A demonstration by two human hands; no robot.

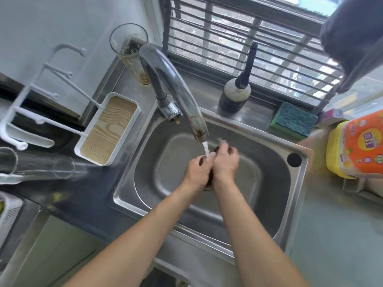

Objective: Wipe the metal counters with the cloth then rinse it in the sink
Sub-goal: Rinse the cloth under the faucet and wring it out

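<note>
We barely see the cloth (210, 177): only dark brown slivers show between the two hands, the rest hidden by palms and fingers. It sits over the middle of the sink (157, 162), under the tap (178, 88), covering the drain. Water (205, 149) lands where the thumbs meet; motion blur smears the fingertips.

Left hand (196, 169) and right hand (226, 162) are pressed side by side, backs up, fingers curled down; each grip is closed around the cloth. Both forearms run in from the bottom edge, the elbows cut off.

The basin is open all around the hands. On the back ledge of the counter (257, 114) stand a brush (238, 90) and a sponge (294, 120), the sponge just beside the sink's back right corner. A glass (132, 52) stands at the back left, behind the tap. A tray (107, 129) sits near the sink's left rim. A yellow-orange pack (358, 146) at the right edge is cut off; its contents are unreadable.
</note>
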